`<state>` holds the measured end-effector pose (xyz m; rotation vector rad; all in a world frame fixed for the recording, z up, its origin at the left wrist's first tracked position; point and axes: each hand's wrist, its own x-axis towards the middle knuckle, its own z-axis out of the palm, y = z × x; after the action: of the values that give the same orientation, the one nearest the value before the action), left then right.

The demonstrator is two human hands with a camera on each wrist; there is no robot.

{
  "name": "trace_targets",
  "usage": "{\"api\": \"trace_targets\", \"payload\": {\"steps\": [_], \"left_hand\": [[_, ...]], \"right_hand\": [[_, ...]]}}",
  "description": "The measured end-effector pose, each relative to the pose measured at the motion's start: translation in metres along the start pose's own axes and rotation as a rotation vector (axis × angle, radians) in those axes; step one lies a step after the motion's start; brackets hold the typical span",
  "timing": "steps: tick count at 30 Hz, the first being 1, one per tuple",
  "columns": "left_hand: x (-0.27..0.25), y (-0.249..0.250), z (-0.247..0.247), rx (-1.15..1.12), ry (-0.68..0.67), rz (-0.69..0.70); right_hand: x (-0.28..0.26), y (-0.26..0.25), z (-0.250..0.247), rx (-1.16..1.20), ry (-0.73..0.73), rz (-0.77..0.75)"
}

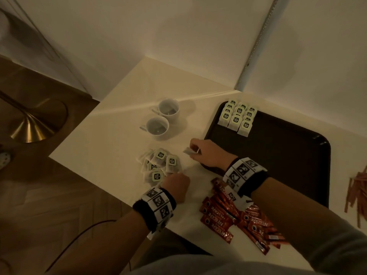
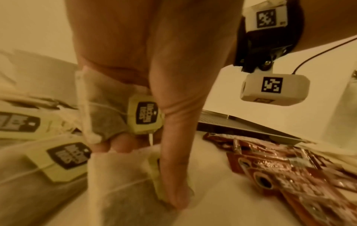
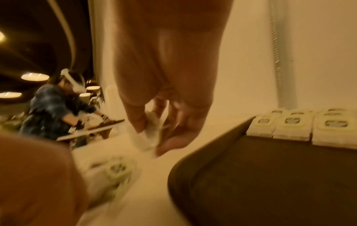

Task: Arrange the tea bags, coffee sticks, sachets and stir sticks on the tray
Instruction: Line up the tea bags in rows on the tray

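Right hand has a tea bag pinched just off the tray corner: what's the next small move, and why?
Probably carry it over the tray and lay it beside the tea bag rows. The right hand already pinches a tea bag at the near-left rim, while the left hand works the loose pile.

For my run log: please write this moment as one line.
left hand: holds tea bag | right hand: pinches tea bag | tray: three tea bag rows
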<state>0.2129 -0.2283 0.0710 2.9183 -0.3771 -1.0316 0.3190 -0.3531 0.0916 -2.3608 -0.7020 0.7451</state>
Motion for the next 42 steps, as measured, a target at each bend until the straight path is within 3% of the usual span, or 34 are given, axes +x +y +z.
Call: {"api": "trace_targets", "payload": {"steps": [3, 5, 8, 10, 14, 17, 20, 23, 28, 32, 35, 40, 42], "left_hand": [[0.000, -0.006, -0.009, -0.152, 0.034, 0.006], [0.000, -0.013, -0.021, -0.502, 0.043, 0.011], [-0.004, -0.017, -0.047, -1.367, -0.061, 0.051], [-0.004, -0.017, -0.061, -1.771, -0.051, 0.141], [-0.001, -0.005, -0.085, -2.127, -0.063, 0.262], [-0.001, 0.003, -0.101, -2.161, -0.059, 0.294], [-0.004, 0.007, -0.113, -2.110, -0.050, 0.348], [-0.003, 0.010, -0.120, -2.030, 0.101, 0.399], [0.000, 0.016, -0.136, -1.959, 0.287, 0.487], [0.007, 0.020, -0.152, -1.997, 0.472, 0.434], [0.013, 0.018, -0.165, -1.999, 0.521, 0.449], [0.007, 0.023, -0.185, -1.740, 0.565, 0.591], [0.005, 0.027, -0.192, -1.702, 0.630, 0.569]], "right_hand": [[-0.017, -0.012, -0.029, 0.371, -0.052, 0.039], [-0.028, -0.019, -0.049, 0.461, -0.044, -0.006], [-0.043, -0.032, -0.075, 0.459, -0.002, -0.080], [-0.051, -0.038, -0.087, 0.402, 0.023, -0.132], [-0.060, -0.043, -0.103, 0.264, 0.053, -0.295], [-0.063, -0.037, -0.110, 0.122, 0.088, -0.389], [-0.068, -0.031, -0.119, 0.079, 0.066, -0.342], [-0.071, -0.026, -0.127, 0.049, 0.125, -0.321], [-0.068, -0.026, -0.140, 0.104, 0.397, -0.345], [-0.068, -0.031, -0.161, 0.192, 0.517, -0.378], [-0.072, -0.038, -0.182, 0.178, 0.565, -0.430], [-0.078, -0.051, -0.210, 0.197, 0.632, -0.436], [-0.078, -0.052, -0.215, 0.209, 0.662, -0.447]]}}
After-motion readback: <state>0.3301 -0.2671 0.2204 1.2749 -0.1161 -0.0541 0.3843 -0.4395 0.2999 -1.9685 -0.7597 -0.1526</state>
